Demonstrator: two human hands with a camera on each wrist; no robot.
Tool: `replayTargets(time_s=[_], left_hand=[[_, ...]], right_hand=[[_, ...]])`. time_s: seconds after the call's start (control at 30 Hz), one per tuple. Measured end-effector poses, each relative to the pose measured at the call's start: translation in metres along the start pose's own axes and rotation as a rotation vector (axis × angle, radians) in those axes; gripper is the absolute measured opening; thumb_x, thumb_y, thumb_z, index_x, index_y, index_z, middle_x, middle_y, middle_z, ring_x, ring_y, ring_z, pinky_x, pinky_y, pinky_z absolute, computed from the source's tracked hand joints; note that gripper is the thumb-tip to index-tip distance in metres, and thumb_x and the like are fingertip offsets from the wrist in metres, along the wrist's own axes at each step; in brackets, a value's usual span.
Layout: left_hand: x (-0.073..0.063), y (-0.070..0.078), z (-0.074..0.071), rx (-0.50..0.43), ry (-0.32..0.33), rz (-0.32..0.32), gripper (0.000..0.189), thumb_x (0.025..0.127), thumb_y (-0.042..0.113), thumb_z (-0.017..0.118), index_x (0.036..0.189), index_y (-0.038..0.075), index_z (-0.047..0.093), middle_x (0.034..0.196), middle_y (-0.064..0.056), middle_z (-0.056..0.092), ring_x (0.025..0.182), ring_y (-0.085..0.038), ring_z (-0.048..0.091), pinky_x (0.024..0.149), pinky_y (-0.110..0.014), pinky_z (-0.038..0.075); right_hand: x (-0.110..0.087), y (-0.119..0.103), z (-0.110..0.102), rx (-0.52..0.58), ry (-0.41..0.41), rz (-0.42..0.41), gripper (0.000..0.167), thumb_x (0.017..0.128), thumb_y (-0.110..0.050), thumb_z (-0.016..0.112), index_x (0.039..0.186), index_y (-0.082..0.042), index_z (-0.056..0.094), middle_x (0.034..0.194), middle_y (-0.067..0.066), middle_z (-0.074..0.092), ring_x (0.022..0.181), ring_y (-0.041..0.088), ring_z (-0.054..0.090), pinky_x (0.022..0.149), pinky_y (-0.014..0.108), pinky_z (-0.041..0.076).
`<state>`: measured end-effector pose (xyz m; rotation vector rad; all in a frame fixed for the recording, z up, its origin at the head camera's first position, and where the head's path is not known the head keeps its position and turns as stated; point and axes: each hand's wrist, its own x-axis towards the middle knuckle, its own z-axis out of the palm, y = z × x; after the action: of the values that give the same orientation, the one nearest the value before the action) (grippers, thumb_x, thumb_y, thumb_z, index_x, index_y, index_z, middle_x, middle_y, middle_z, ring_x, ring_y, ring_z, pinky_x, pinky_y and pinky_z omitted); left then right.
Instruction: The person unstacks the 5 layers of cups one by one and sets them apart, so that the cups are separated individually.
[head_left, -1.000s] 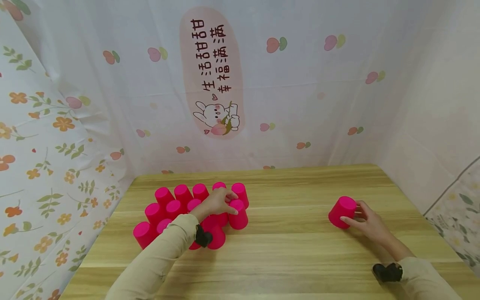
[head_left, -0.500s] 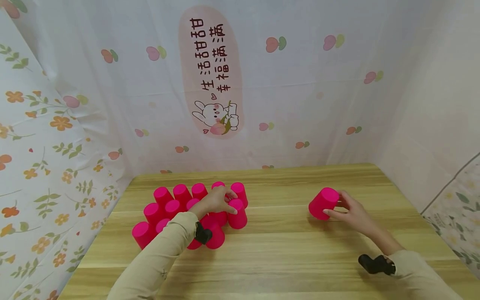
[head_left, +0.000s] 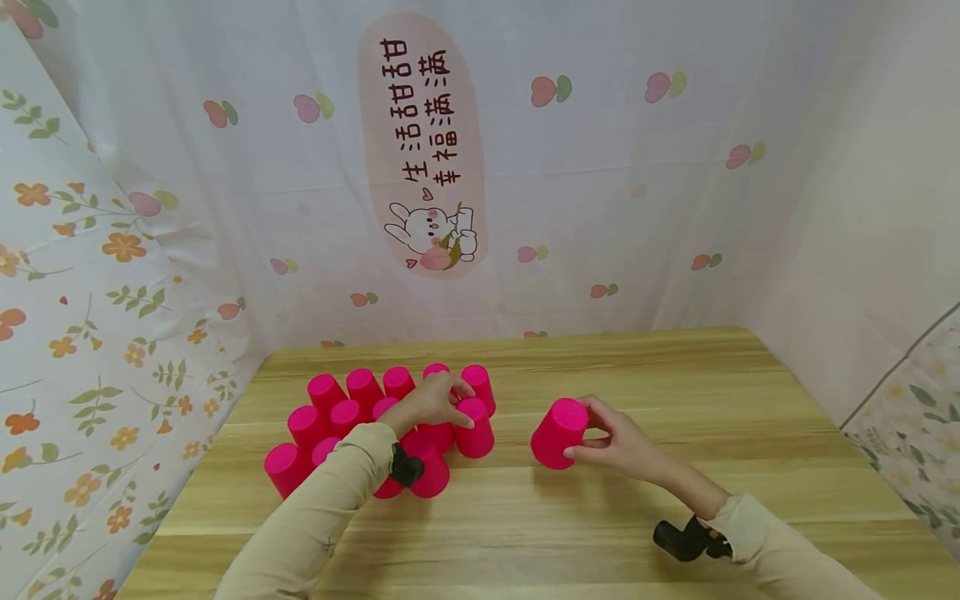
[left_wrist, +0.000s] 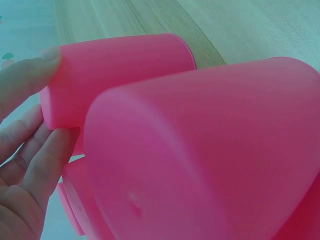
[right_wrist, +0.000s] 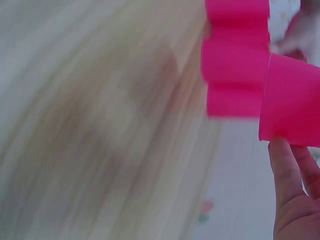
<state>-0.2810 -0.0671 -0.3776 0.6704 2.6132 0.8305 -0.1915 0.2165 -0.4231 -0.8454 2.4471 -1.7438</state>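
My left hand (head_left: 433, 403) pinches the top of an upright, upside-down pink cup (head_left: 477, 435) at the right side of a group of like cups. In the left wrist view, the thumb and fingers lie on opposite sides of that cup (left_wrist: 120, 75), while a nearer cup (left_wrist: 210, 145) fills much of the picture. To the right, my right hand (head_left: 626, 446) holds a single pink cup (head_left: 558, 437), base up and slightly tilted, apart from the group. Fingers touch this cup (right_wrist: 295, 102) near its rim in the right wrist view. My left forearm hides part of the group.
Several pink cups (head_left: 326, 392) stand upside down in close rows on the left of the wooden table (head_left: 600, 533). A printed white curtain (head_left: 585, 192) hangs behind the table, and flowered cloth (head_left: 90, 333) is at the left.
My right hand has carried its cup leftward across the table, from the right side to near the group. The left hand has stayed on its cup.
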Motion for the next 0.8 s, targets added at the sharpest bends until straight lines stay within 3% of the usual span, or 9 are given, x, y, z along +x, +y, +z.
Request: replayTargets(time_s=[0.27,0.43,0.7,0.8], left_hand=[[0.001,-0.001,0.001,0.019,0.004,0.014,0.041,0.067,0.013,0.077,0.102,0.002,0.061,0.099,-0.006,0.06,0.088,-0.02,0.058,0.072,-0.026,0.048],[0.001,-0.002,0.001,0.027,0.008,0.012,0.04,0.066,0.014,0.078,0.102,0.003,0.062,0.098,-0.005,0.06,0.087,-0.02,0.058,0.072,-0.025,0.048],[0.001,-0.002,0.001,0.049,0.012,0.042,0.039,0.066,0.013,0.078,0.1,0.002,0.062,0.095,-0.006,0.06,0.085,-0.02,0.059,0.07,-0.025,0.049],[0.001,-0.002,0.001,0.045,0.019,0.032,0.039,0.066,0.013,0.078,0.099,0.003,0.063,0.094,-0.006,0.061,0.084,-0.02,0.059,0.07,-0.025,0.049]], right_hand=[[0.017,-0.014,0.041,0.014,-0.034,0.01,0.046,0.074,-0.008,0.071,0.113,-0.005,0.046,0.108,0.012,0.054,0.094,0.024,0.056,0.07,0.031,0.051],[0.024,-0.028,0.062,0.002,-0.038,0.059,0.044,0.074,-0.006,0.07,0.111,-0.002,0.047,0.108,0.013,0.055,0.095,0.03,0.056,0.073,0.035,0.05],[0.034,0.003,0.093,-0.059,-0.075,0.122,0.047,0.075,-0.021,0.071,0.113,-0.011,0.046,0.109,0.002,0.056,0.098,0.021,0.056,0.076,0.029,0.049],[0.039,0.009,0.101,-0.057,-0.084,0.11,0.047,0.075,-0.021,0.071,0.113,-0.009,0.045,0.108,0.004,0.056,0.098,0.023,0.056,0.075,0.029,0.05]])
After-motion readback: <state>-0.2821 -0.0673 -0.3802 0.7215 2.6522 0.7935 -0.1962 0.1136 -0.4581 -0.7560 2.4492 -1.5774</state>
